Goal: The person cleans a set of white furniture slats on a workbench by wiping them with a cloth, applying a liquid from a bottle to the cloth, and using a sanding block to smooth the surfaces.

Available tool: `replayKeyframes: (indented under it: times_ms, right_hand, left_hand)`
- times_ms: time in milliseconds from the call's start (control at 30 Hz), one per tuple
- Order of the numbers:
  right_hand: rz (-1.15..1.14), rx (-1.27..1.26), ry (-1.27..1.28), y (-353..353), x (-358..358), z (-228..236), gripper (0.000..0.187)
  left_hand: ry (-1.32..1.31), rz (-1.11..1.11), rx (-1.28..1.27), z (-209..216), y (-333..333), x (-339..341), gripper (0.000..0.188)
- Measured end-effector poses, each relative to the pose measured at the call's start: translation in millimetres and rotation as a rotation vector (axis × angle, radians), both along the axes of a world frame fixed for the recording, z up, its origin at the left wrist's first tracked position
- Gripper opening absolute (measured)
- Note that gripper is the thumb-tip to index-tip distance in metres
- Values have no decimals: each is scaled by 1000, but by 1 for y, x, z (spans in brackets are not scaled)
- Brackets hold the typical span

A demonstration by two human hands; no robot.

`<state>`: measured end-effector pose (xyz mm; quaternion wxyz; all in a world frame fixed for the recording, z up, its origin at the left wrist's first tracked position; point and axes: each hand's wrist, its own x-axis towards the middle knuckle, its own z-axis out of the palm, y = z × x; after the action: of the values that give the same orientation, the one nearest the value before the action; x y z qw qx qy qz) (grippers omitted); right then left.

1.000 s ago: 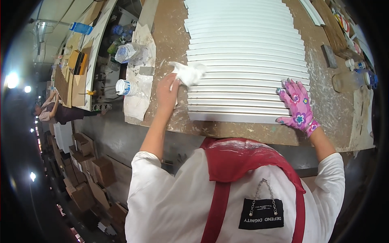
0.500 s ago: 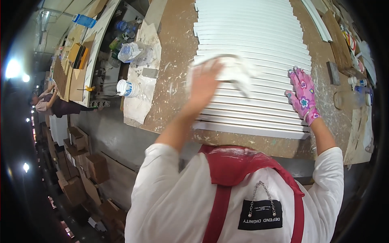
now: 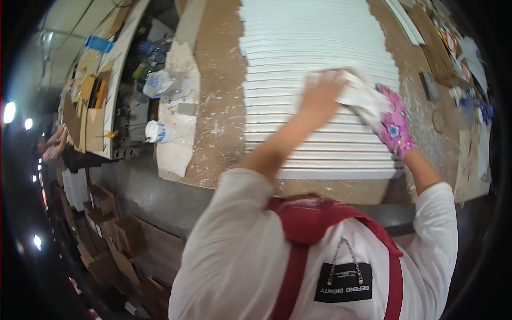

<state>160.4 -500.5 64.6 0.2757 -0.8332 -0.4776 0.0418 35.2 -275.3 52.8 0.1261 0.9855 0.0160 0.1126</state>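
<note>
White slats point(image 3: 314, 48) lie side by side in a long row across the workbench. My bare left hand point(image 3: 322, 97), smeared by motion, presses a white cloth point(image 3: 364, 101) onto them. The cloth spreads out to the right of my fingers, its far end close to the glove. In a pink flowered glove, my right hand point(image 3: 394, 124) lies with fingers stretched out over the right ends of the slats.
The brown workbench point(image 3: 221, 96) is spattered with white. To the left stand a white tub point(image 3: 156, 131) and a plastic bag point(image 3: 159, 84). At right are a grey block point(image 3: 429, 86) and a clear jar point(image 3: 447, 120). A person point(image 3: 58, 146) works at another table, far left.
My left hand has swept the cloth rightward across the slats, toward the gloved hand. My right hand stays at the slats' right ends. The whole view has shifted slightly.
</note>
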Motion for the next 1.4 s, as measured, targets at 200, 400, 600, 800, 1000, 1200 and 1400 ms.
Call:
replayKeyframes:
  times_ms: [200, 400, 600, 800, 1000, 1200, 1400]
  right_hand:
    - [47, -291, -312, 6, -4, 19, 61]
    - [3, -299, -272, 10, 5, 28, 71]
    - [-62, 53, 53, 43, 36, 11, 75]
    - [-68, -307, -372, 42, 34, 13, 79]
    - [-109, -315, -267, 40, 37, 4, 81]
    - [-107, -335, -208, 47, 28, 24, 70]
    - [-87, -221, -357, 34, 38, 7, 71]
  left_hand:
    - [-183, 679, -490, -14, 168, -127, 41]
    - [-414, 222, -57, 63, 90, -6, 35]
    - [23, -81, -109, -4, -8, 67, 63]
    - [-109, 197, -105, -16, 132, -46, 44]
    - [-309, 446, -139, 39, 162, -41, 24]
    - [-172, -174, -281, 7, 20, 134, 60]
    - [2, -155, 51, -10, 63, 88, 65]
